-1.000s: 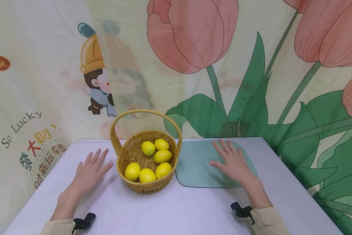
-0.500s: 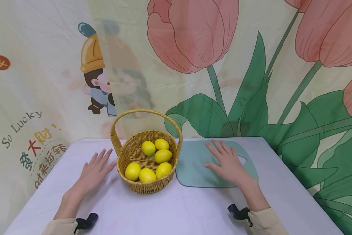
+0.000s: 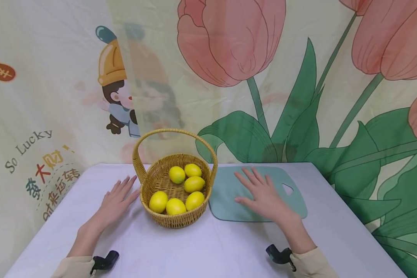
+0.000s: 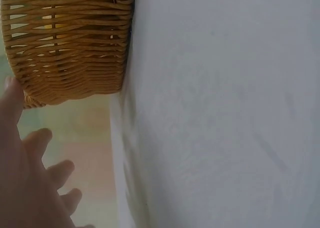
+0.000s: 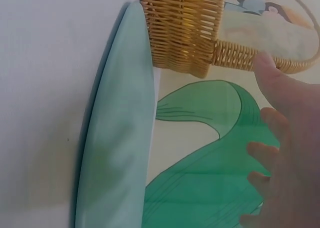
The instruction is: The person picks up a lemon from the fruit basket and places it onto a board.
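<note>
A wicker basket (image 3: 175, 221) with a tall arched handle (image 3: 175, 131) stands on the table, with several yellow lemons (image 3: 194, 184) inside. Just left of it is my left hand (image 3: 116, 202), fingers spread and straight, thumb close to the basket's side; whether it touches cannot be told. My right hand (image 3: 264, 197) hovers over the teal cutting board (image 3: 225, 210), palm down with spread fingers, holding nothing. From the right wrist view, a gap shows between that hand (image 5: 295, 143) and the board (image 5: 115, 138). The left wrist view has the basket's woven side (image 4: 75, 48) near the thumb.
A white cloth covers the table (image 3: 194, 251). Behind it hangs a curtain (image 3: 229, 116) printed with tulips and a cartoon figure. The board, with a handle hole at its right end, lies flat beside the basket. Black wrist cameras (image 3: 105, 260) sit at both cuffs.
My left hand has moved right and slightly forward, closer to the basket. The right hand has slid left over the board toward the basket, uncovering the board's handle hole.
</note>
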`<state>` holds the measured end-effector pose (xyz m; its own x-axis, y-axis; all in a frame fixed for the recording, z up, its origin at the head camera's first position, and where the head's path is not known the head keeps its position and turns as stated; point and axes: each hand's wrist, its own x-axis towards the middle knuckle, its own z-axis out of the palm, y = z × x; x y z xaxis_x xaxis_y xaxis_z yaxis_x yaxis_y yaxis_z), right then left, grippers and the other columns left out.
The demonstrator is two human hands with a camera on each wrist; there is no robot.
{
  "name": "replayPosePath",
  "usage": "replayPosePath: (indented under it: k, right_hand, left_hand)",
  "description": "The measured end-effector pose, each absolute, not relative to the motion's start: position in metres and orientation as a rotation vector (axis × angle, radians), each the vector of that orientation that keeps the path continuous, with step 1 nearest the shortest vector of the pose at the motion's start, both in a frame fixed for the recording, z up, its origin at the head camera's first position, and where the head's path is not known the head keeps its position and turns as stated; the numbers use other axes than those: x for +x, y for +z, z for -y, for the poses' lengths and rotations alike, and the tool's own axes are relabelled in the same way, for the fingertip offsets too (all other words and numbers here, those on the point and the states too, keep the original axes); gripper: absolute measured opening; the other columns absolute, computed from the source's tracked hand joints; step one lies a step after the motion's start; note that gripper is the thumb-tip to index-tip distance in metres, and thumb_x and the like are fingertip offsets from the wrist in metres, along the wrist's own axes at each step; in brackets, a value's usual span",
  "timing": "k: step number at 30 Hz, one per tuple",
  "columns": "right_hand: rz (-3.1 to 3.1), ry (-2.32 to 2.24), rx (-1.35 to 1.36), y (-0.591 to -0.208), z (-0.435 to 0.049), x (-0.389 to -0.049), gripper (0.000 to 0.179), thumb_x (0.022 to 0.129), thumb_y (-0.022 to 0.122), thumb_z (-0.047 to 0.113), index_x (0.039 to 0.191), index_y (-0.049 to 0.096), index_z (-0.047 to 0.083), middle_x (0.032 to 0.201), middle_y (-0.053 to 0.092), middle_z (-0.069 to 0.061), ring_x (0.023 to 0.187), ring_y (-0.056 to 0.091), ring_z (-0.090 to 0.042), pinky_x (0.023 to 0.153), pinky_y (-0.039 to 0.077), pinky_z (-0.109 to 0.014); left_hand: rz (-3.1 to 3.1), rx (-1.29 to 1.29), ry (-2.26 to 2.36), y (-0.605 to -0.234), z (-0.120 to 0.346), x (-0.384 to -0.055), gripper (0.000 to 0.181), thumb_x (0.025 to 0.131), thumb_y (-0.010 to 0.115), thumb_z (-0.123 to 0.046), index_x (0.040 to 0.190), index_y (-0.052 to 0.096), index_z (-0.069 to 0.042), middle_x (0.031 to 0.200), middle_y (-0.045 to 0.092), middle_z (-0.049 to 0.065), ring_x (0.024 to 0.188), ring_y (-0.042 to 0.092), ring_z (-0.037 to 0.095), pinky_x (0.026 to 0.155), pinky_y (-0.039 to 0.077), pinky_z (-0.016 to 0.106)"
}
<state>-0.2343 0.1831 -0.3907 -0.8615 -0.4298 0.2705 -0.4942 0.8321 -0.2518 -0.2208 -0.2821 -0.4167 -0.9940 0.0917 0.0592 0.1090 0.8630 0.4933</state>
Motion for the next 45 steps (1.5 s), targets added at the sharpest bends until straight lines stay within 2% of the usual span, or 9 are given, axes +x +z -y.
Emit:
replayPosePath:
  k: [5, 18, 25, 34, 41, 45]
  right_hand:
    - [2.805, 0.488, 0.778, -0.390, -0.176, -0.232, 0.078, 0.092, 0.061, 0.055, 0.158, 0.026, 0.033, 0.167, 0.021, -0.005, 0.155, 0.012, -0.036, 0.116, 0.013, -0.074]
    - [2.747, 0.583, 0.918, -0.383, -0.157, -0.226, 0.073, 0.092, 0.063, 0.052, 0.156, 0.029, 0.037, 0.166, 0.025, 0.002, 0.154, 0.021, -0.028, 0.120, 0.019, -0.065]
    - [2.721, 0.592, 0.971, -0.380, -0.151, -0.221, 0.072, 0.093, 0.064, 0.050, 0.155, 0.033, 0.034, 0.165, 0.028, 0.001, 0.154, 0.023, -0.027, 0.121, 0.021, -0.062]
    - [2.715, 0.569, 1.015, -0.377, -0.140, -0.218, 0.071, 0.093, 0.062, 0.052, 0.156, 0.031, 0.035, 0.165, 0.028, 0.001, 0.154, 0.024, -0.026, 0.122, 0.022, -0.058]
    - [2.722, 0.557, 1.019, -0.377, -0.134, -0.216, 0.070, 0.094, 0.060, 0.054, 0.155, 0.029, 0.039, 0.165, 0.027, 0.001, 0.153, 0.025, -0.025, 0.123, 0.022, -0.056]
    - [2.721, 0.523, 1.036, -0.373, -0.130, -0.212, 0.069, 0.095, 0.059, 0.055, 0.155, 0.029, 0.039, 0.164, 0.030, 0.002, 0.153, 0.026, -0.023, 0.122, 0.023, -0.056]
  left_hand:
    - [2.989, -0.187, -0.843, -0.416, 0.281, -0.223, 0.074, 0.102, 0.034, -0.059, 0.160, 0.017, -0.016, 0.164, 0.015, 0.025, 0.149, 0.005, 0.054, 0.108, 0.003, 0.080]
    - [2.994, -0.195, -0.902, -0.415, 0.277, -0.222, 0.078, 0.103, 0.033, -0.059, 0.159, 0.017, -0.008, 0.165, 0.014, 0.024, 0.150, 0.004, 0.051, 0.110, 0.001, 0.079]
    - [2.971, -0.223, -0.978, -0.412, 0.273, -0.226, 0.080, 0.103, 0.034, -0.057, 0.158, 0.016, -0.003, 0.165, 0.013, 0.023, 0.151, 0.002, 0.050, 0.112, 0.000, 0.076]
    - [2.954, -0.228, -1.116, -0.411, 0.268, -0.229, 0.078, 0.103, 0.036, -0.056, 0.161, 0.010, -0.011, 0.166, 0.010, 0.021, 0.151, 0.001, 0.050, 0.115, 0.003, 0.074]
    - [2.941, -0.226, -1.257, -0.412, 0.268, -0.232, 0.078, 0.104, 0.037, -0.053, 0.161, 0.006, -0.010, 0.165, 0.005, 0.026, 0.151, 0.000, 0.052, 0.116, 0.004, 0.073]
    - [2.924, -0.236, -1.316, -0.414, 0.268, -0.234, 0.078, 0.104, 0.037, -0.054, 0.161, 0.004, -0.011, 0.166, 0.004, 0.024, 0.152, 0.002, 0.049, 0.117, 0.006, 0.072]
